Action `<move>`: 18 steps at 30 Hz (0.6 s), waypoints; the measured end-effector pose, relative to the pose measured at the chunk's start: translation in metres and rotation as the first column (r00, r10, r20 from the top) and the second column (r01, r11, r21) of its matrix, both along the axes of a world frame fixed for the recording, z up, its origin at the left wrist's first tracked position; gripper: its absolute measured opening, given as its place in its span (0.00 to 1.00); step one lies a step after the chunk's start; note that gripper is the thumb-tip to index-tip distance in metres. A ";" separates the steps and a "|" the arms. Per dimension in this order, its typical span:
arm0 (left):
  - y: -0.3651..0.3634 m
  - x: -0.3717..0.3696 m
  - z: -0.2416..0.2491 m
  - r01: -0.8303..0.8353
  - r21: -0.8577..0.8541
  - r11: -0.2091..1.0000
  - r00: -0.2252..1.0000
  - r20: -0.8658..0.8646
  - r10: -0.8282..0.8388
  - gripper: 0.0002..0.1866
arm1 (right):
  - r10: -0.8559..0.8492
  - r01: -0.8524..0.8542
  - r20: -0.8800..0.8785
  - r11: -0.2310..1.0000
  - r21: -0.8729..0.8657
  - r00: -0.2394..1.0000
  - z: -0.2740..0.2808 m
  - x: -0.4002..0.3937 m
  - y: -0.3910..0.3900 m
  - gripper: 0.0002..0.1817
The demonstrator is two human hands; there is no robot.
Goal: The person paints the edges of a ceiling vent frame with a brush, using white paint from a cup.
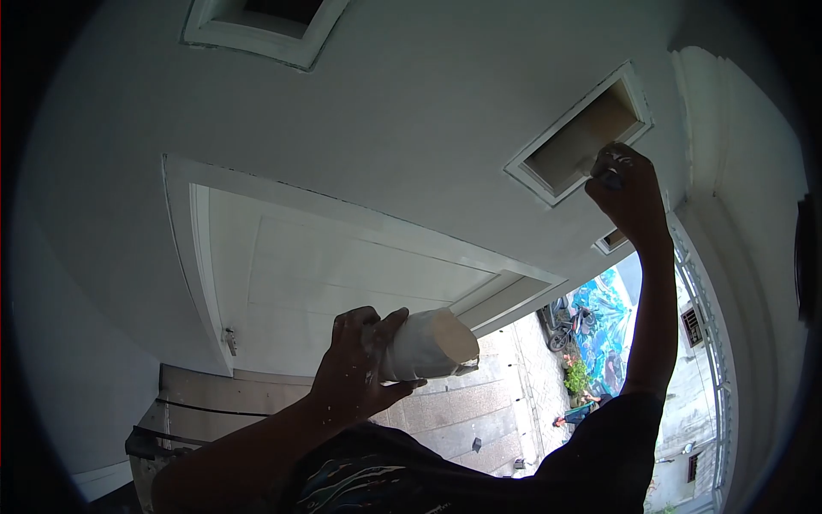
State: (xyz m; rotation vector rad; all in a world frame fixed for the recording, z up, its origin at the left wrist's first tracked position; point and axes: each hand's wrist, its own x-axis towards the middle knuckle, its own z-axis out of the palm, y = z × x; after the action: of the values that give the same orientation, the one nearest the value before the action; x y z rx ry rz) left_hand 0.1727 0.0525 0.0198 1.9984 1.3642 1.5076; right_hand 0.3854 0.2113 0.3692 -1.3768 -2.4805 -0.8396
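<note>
My left hand (pixel 364 351) is wrapped around a white paint cup (pixel 411 347), tilted in this view so its cream-coloured paint (pixel 454 337) shows at the mouth. White specks dot the fingers and wrist. Raised at the upper right, my right hand (pixel 625 184) is closed around a paintbrush (pixel 587 165), most of whose handle the fingers hide. The pale brush tip overlaps the lower edge of a small rectangular wall opening (pixel 582 137) with a white frame (pixel 535 184). Dark marks run along the outside of that frame.
A white door (pixel 342 265) in a white frame fills the middle of the grey wall (pixel 411 111). Another framed opening (pixel 248 38) is at the top left. Far below lie a paved street (pixel 467 411), a motorcycle (pixel 561 330), a plant (pixel 578 375) and a blue patterned sheet (pixel 604 325).
</note>
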 end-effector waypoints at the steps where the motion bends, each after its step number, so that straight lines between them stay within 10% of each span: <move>1: 0.001 0.000 -0.001 -0.014 0.032 0.999 1.000 -0.013 0.014 0.56 | 0.005 -0.005 0.001 1.000 0.002 1.000 0.001 0.000 0.008 0.13; 4: 0.002 0.001 -0.001 -0.018 0.054 0.998 0.999 -0.031 0.020 0.57 | 0.211 -0.190 -0.174 0.973 0.130 0.962 0.004 0.018 0.054 0.14; 6: 0.002 0.002 -0.001 -0.006 0.033 0.999 1.000 -0.014 0.007 0.57 | 0.247 -0.334 0.252 0.853 0.402 0.936 0.005 0.023 0.073 0.13; 12: 0.001 0.000 0.000 -0.026 -0.008 1.000 0.999 -0.026 0.026 0.58 | -0.014 0.013 0.023 0.998 0.061 1.000 0.035 -0.009 -0.013 0.09; 18: 0.000 0.001 0.000 -0.011 0.019 1.000 1.000 -0.017 0.012 0.56 | 0.371 -0.367 0.030 0.896 0.249 0.928 0.027 0.014 0.062 0.08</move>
State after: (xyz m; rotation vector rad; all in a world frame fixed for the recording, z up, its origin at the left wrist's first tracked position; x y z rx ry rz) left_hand 0.1732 0.0529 0.0200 2.0228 1.3754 1.5176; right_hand 0.3994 0.2731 0.3960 -0.7907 -2.4047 -0.9990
